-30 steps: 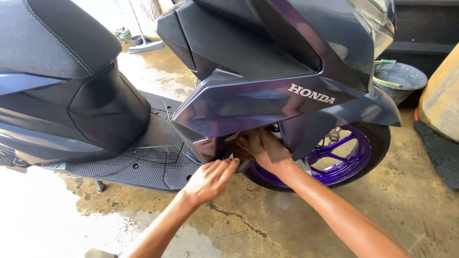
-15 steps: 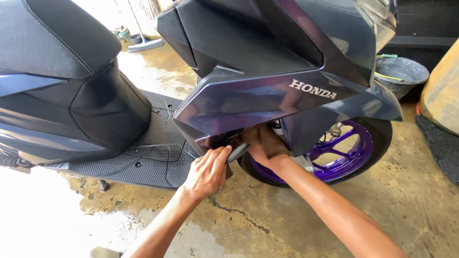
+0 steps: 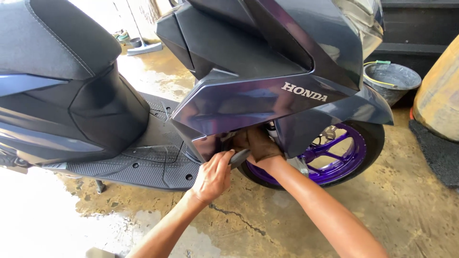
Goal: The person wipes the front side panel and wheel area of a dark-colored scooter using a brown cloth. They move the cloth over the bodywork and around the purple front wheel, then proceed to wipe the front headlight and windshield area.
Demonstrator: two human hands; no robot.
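Observation:
A dark blue-purple scooter stands side-on, its side fairing (image 3: 258,100) above a front wheel with a purple rim (image 3: 334,155). My left hand (image 3: 213,176) is closed around a dark grey tool handle (image 3: 239,156) that points up under the fairing's lower edge. My right hand (image 3: 258,143) reaches into the gap between the fairing and the wheel. Its fingers are hidden under the panel, so what they touch is unclear.
The black ribbed footboard (image 3: 143,165) and the seat (image 3: 52,43) lie to the left. A grey bucket (image 3: 389,81), a tan barrel (image 3: 440,95) and a dark mat (image 3: 435,153) are at the right. The concrete floor (image 3: 239,220) is wet and cracked.
My left hand was open below the fairing one second ago. It has since closed on the tool handle and sits tight against the panel's lower edge. My right hand stays under the fairing.

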